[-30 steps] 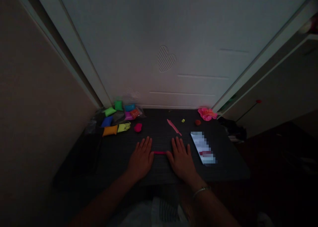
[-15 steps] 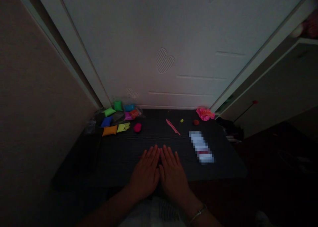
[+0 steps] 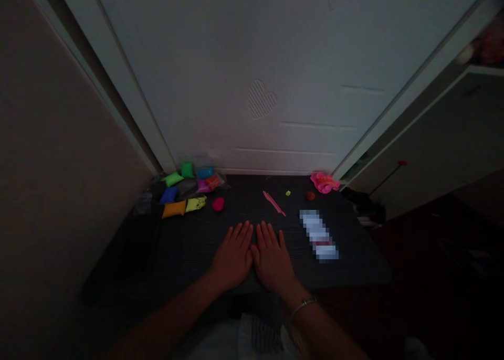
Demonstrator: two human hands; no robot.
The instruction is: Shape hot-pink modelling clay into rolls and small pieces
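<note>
Both hands lie flat, palms down, side by side on a small dark table (image 3: 189, 250). My left hand (image 3: 233, 256) and my right hand (image 3: 271, 259) touch at the thumbs, fingers stretched forward. The pink clay strip seen earlier is hidden under them. A pink clay lump (image 3: 218, 204) sits ahead to the left, and a thin pink modelling tool (image 3: 274, 203) lies just beyond my right fingertips. A bracelet circles my right wrist.
Several coloured clay packets (image 3: 181, 192) crowd the table's far left corner. A pink clay flower (image 3: 324, 182), a red bit (image 3: 311, 196) and a yellow bit (image 3: 288, 193) lie far right. A blurred paper (image 3: 318, 235) lies right of my hands. A white door (image 3: 260, 76) stands behind.
My hands came together from either end of the pink strip, covering it, then slid slightly forward on the table.
</note>
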